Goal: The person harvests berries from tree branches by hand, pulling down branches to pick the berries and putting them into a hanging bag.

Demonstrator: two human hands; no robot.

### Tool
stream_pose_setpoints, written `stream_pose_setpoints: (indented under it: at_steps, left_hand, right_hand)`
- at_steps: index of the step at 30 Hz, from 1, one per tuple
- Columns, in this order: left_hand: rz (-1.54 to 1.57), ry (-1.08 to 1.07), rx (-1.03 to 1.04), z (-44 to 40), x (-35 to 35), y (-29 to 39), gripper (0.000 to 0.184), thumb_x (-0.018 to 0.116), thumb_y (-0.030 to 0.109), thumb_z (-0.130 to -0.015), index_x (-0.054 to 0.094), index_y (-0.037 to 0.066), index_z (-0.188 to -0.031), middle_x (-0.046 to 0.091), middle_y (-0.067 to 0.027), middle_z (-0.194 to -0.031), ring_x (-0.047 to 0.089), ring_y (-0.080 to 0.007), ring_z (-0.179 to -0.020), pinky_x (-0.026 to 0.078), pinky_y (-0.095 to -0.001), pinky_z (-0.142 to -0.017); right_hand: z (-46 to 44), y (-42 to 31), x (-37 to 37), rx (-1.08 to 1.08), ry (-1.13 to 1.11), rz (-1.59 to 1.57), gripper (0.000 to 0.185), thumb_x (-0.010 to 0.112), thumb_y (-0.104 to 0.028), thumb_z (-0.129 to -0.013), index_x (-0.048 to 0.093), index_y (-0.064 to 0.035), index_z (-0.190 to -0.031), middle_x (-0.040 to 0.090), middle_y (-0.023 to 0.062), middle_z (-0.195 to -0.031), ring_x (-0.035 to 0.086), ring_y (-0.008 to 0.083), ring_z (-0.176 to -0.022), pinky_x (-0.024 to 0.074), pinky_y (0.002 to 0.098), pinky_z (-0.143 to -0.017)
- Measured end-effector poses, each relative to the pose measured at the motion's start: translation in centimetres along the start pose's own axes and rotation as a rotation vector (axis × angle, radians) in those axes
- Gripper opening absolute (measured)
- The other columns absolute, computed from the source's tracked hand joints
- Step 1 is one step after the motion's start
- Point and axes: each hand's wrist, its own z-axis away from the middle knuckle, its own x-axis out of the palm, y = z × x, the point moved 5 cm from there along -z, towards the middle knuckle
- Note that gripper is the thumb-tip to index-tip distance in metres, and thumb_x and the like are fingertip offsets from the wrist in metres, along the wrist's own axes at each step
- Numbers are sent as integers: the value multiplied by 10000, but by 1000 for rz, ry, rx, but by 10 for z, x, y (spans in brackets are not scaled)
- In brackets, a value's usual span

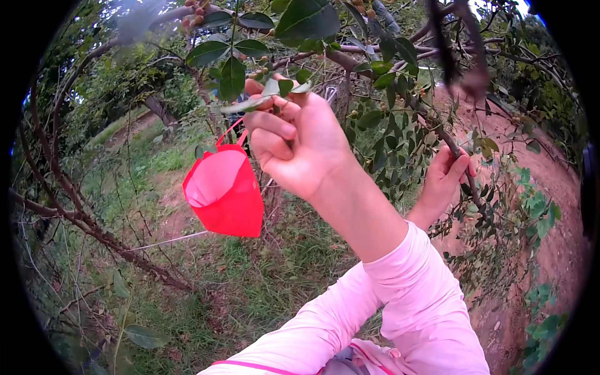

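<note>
And there was the leafy sprig (270,95), above the red bag (232,206), curled fingers of the right hand (300,137) closed round it! The left hand (440,184) gripped a branch (447,142); a sharp pull risked snapping it, a jolt tipping the bag.

Smooth red pouch, lightly glossed leaves, rough wood
The pouch (234,203) is thin, smooth and mostly matt, though whether cloth or plastic is unclear; its straps (230,132) look smooth too. The leaves (306,20) are smooth with a faint gloss. The dark branch (445,139) is wood, rough and matt, as are the bare branches (103,236). The pink sleeves (415,281) are soft-looking matt cloth, finely creased. The bare soil (559,250) looks dry, rough and dull.
</note>
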Motion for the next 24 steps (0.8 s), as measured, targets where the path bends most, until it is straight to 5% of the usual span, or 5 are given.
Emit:
stream_pose_setpoints:
  at_steps: [8,14,24]
  left_hand:
    - [14,-12,10,-2,0,-1,178,537,265,-1013,517,88,-1013,615,-15,-857,493,-66,-723,414,-220,-676]
    - [25,-12,14,-3,0,-2,182,540,268,-1012,512,88,-1011,621,-24,-858,512,-69,-733,415,-222,-667]
    - [-10,7,-8,-1,-2,-4,158,537,250,-1014,521,94,-1028,623,-26,-858,485,-64,-704,403,-215,-657]
  right_hand:
    - [-13,-2,14,-6,-133,278,356,508,-431,-991,505,-96,-873,476,-18,-681,341,43,-469,179,212,-365]
    - [-11,-3,16,-89,-13,299,301,530,-326,-990,468,-133,-768,429,-28,-646,303,45,-452,168,210,-364]
    - [-11,-11,18,-215,-128,542,214,432,-232,-1039,488,-63,-920,455,-23,-688,289,34,-439,181,199,-356]
